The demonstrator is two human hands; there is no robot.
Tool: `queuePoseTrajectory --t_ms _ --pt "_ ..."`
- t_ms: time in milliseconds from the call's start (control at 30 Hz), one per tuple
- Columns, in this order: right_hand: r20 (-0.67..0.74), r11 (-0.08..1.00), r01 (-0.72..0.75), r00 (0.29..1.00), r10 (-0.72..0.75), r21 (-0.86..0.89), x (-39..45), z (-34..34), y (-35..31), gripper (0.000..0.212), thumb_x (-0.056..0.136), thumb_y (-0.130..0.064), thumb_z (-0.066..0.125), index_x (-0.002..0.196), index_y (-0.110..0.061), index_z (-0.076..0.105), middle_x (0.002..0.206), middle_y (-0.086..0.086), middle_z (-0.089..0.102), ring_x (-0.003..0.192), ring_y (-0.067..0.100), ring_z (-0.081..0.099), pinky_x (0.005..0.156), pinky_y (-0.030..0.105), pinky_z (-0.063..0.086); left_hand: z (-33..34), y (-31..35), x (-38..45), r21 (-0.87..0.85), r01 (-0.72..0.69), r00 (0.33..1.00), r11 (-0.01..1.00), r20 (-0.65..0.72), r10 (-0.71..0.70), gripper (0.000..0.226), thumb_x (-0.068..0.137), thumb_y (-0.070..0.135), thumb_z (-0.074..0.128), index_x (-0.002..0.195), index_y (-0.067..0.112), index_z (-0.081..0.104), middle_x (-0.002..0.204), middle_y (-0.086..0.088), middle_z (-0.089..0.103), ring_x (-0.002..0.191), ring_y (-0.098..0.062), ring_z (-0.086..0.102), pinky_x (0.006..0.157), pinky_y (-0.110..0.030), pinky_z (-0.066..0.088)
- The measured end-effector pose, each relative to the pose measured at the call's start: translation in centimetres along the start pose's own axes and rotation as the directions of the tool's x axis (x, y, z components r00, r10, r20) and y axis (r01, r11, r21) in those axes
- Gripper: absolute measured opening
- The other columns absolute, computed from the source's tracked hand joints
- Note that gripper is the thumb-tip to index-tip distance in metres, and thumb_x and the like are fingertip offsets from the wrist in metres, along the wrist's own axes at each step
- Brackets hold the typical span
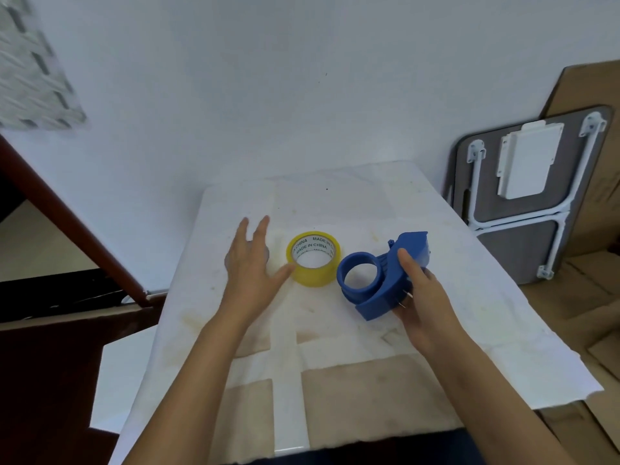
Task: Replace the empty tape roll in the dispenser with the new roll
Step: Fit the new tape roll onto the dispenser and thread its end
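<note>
A yellow tape roll (314,270) with a white "MADE IN CHINA" core lies flat near the middle of the white-covered table (369,337). My left hand (250,263) hovers just left of it, fingers spread, thumb tip touching or nearly touching the roll's side. A blue plastic tape dispenser (379,276) sits to the right of the roll, its round hub bare with no roll on it. My right hand (424,300) grips the dispenser from the right side, thumb on top of its body.
A folded grey table with white legs (523,196) leans against the wall at the right, with brown cardboard (597,297) behind and below it. A dark red-brown wooden rail (77,226) runs along the left. The white wall stands just behind the table.
</note>
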State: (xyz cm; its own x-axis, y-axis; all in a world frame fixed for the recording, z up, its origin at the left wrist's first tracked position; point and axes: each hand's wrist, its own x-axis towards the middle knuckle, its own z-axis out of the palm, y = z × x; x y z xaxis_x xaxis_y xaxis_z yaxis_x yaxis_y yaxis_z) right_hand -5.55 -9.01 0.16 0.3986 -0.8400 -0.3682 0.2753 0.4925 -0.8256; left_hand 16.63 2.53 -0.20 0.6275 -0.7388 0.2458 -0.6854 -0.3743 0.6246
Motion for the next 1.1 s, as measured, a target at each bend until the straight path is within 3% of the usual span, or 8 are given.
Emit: queuePoseTrajectory --t_ms 100,300,500,600,700,800,967,1100 --pt "-0.024 0.999 0.021 0.999 -0.022 -0.037 -0.1 -1.0 -0.4 0.054 0.086 -0.038 0.067 0.133 -0.017 0.051 0.122 0.004 0.067 0.101 0.018 0.066 0.071 0.030 0.054 1.1 2.5 0.8 -0.113 -0.105 0.976 0.988 0.180 0.125 0.090 0.084 0.034 0.075 0.153 0.040 0.017 0.166 0.000 0.001 0.151 -0.017 0.015 0.116 -0.033 0.024" --pt "-0.019 0.998 0.041 0.999 -0.042 -0.057 -0.7 -3.4 -1.7 0.040 0.088 -0.035 0.064 0.124 -0.019 0.058 0.110 0.000 0.071 0.097 0.018 0.068 0.073 0.030 0.055 3.7 2.8 3.1 0.075 0.033 0.870 0.997 0.488 -0.066 0.114 0.072 0.047 0.080 0.151 0.051 -0.001 0.166 -0.007 -0.012 0.153 -0.030 0.006 0.118 -0.048 0.022" --pt "-0.002 0.994 -0.005 1.000 0.004 -0.113 -0.5 -4.6 -1.9 0.035 0.089 -0.035 0.063 0.119 -0.016 0.061 0.111 0.005 0.071 0.099 0.021 0.067 0.077 0.034 0.056 4.3 2.9 2.5 0.041 0.088 0.930 0.995 0.354 -0.097 0.107 0.070 0.045 0.081 0.152 0.048 0.012 0.155 -0.006 0.027 0.137 -0.026 0.040 0.105 -0.038 0.039" --pt "0.012 0.994 -0.017 1.000 0.018 -0.105 -0.3 -4.7 -1.9 0.028 0.090 -0.034 0.062 0.112 -0.017 0.065 0.101 0.003 0.073 0.091 0.019 0.069 0.072 0.031 0.056 3.5 4.0 0.9 -0.243 0.212 0.929 0.947 0.350 -0.118 0.101 0.071 0.039 0.085 0.147 0.053 0.021 0.142 0.001 0.039 0.122 -0.016 0.050 0.092 -0.027 0.043" --pt "0.042 0.995 -0.042 0.998 0.046 -0.091 -0.2 -4.9 -1.7 0.035 0.089 -0.037 0.062 0.113 -0.012 0.067 0.102 0.005 0.075 0.091 0.020 0.070 0.073 0.032 0.057 2.5 5.8 -1.3 -0.517 0.302 0.925 0.801 0.361 -0.116 0.090 0.074 0.039 0.082 0.142 0.058 0.026 0.133 0.008 0.046 0.111 -0.001 0.055 0.077 -0.019 0.044" --pt "0.068 0.990 -0.079 0.994 0.088 -0.113 0.2 -5.2 -1.1 0.047 0.086 -0.041 0.067 0.121 -0.011 0.062 0.111 0.009 0.074 0.099 0.024 0.070 0.076 0.035 0.057 2.1 7.4 -3.5 -0.643 0.303 0.932 0.703 0.354 -0.077 0.092 0.069 0.044 0.084 0.137 0.065 0.026 0.132 0.017 0.045 0.115 -0.003 0.056 0.078 -0.019 0.045" --pt "0.126 0.985 -0.084 0.987 0.103 -0.151 -0.1 -5.2 -1.0 0.044 0.086 -0.039 0.067 0.121 -0.013 0.063 0.112 0.008 0.074 0.097 0.026 0.071 0.081 0.036 0.056 3.1 8.3 -5.6 -0.621 0.202 0.966 0.758 0.253 -0.050 0.103 0.056 0.047 0.086 0.137 0.065 0.024 0.138 0.015 0.038 0.126 -0.001 0.048 0.097 -0.028 0.048" --pt "0.121 0.985 -0.092 0.986 0.111 -0.148 -0.4 -5.0 -0.9 0.044 0.087 -0.040 0.065 0.118 -0.009 0.067 0.113 0.015 0.072 0.102 0.033 0.069 0.088 0.043 0.056 4.3 8.7 -6.8 -0.544 0.102 0.984 0.833 0.177 -0.004 0.102 0.068 0.031 0.089 0.139 0.061 0.021 0.141 0.017 0.030 0.128 0.008 0.041 0.088 -0.006 0.042"
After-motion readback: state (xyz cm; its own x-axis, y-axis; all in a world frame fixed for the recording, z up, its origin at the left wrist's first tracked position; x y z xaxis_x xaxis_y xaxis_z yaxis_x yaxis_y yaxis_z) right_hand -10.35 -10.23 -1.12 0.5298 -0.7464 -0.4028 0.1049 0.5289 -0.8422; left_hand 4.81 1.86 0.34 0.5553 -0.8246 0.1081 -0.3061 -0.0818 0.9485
